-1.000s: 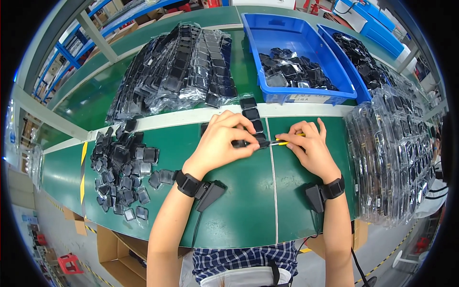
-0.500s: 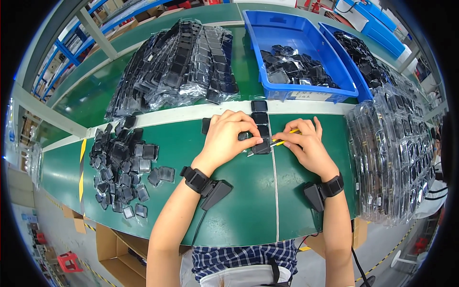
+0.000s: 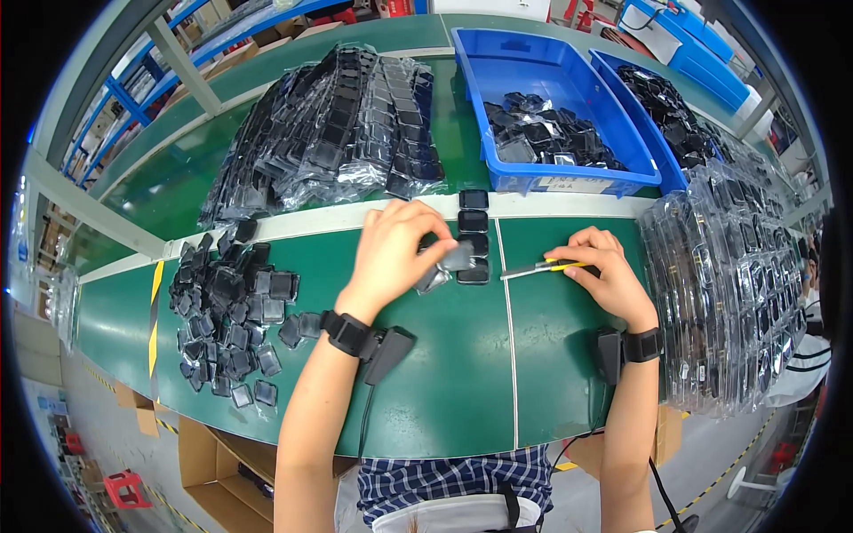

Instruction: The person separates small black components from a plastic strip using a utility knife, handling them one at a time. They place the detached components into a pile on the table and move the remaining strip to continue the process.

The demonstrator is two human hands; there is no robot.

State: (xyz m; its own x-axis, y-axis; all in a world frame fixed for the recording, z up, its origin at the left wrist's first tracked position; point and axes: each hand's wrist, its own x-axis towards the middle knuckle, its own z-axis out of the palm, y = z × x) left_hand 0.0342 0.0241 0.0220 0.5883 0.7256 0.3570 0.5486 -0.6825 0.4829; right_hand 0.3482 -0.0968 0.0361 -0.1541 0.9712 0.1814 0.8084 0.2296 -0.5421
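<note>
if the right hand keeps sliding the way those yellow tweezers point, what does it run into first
Most likely the small piece pinched in the left hand, just past the tweezers' tip, beside the short column of black square parts. The right hand points leftward across the green mat; height is hard to judge.

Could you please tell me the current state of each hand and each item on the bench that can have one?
left hand: closed on a small black part, lifted off the belt
small black part: held, tilted
right hand: gripping the tweezers
tweezers: held low, tips pointing left
column of black parts: lying flat in a row
blue bin: open, partly filled
</note>
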